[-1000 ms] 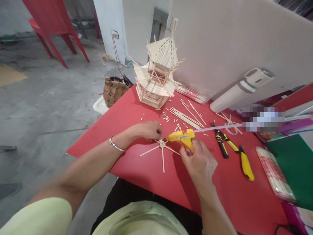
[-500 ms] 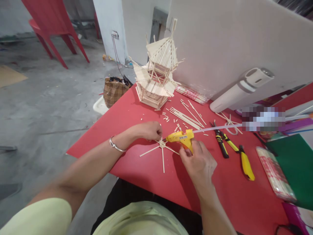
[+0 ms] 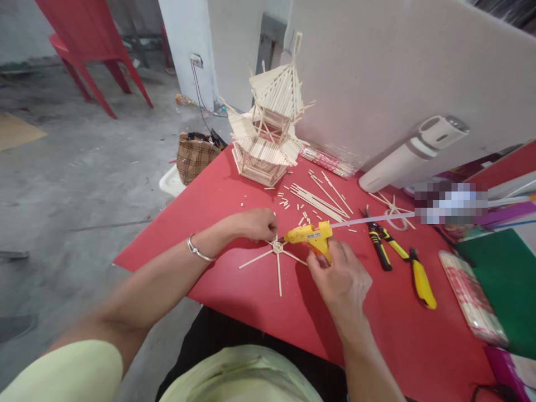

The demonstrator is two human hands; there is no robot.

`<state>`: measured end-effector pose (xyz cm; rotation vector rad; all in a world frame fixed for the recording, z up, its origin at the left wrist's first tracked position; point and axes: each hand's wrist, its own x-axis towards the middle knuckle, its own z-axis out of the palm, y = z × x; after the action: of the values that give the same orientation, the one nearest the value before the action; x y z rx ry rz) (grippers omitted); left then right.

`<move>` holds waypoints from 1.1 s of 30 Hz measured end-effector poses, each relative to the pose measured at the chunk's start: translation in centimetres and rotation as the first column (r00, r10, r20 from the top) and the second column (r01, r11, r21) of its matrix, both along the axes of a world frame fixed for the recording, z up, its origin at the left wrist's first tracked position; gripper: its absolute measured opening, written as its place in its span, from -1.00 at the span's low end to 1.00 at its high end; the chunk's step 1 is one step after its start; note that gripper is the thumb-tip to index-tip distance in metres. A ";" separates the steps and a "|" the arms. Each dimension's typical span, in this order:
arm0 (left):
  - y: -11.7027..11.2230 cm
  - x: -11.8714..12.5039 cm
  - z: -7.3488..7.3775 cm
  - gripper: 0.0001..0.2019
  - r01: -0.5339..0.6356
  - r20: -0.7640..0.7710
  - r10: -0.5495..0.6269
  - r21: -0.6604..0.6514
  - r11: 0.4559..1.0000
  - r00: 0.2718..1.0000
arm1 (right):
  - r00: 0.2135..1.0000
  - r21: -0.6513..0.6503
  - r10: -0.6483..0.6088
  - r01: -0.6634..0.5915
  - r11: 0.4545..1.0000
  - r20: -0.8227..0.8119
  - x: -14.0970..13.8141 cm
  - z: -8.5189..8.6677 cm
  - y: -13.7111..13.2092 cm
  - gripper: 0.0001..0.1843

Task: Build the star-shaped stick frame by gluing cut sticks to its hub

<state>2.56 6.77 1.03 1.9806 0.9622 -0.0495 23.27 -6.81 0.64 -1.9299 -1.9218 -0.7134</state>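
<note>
Yellow glue gun, stick star partly behind left hand

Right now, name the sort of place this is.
Probably a craft workspace: a yellow glue gun in the right hand, loose sticks and a stick-built tower on a red tabletop.

Pale matt wood on a smooth red bench.
The far tower and near star-shaped frame are bare-looking wooden sticks; the glue gun is smooth yellow plastic. To the left: a shiny metal bracelet, a rough, concrete-looking grey floor and a red plastic chair. To the right: a smooth white flask and a stick packet in glossy clear plastic.
</note>
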 end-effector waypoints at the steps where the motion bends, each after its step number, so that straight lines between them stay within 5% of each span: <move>1: 0.0 0.0 0.0 -0.83 0.000 0.002 0.000 0.000 1.000 1.000 | 1.000 0.002 0.003 -0.003 1.000 0.003 0.0 0.0 0.0 -0.67; 33: -0.2 0.1 0.6 -0.86 -0.018 0.021 0.018 -0.036 0.999 1.000 | 0.999 -0.005 0.016 -0.016 1.000 0.035 -0.2 0.4 -0.1 -0.71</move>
<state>2.61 6.59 1.61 1.9360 0.9589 -0.0350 23.04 -6.88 1.06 -1.9148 -1.9590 -0.7440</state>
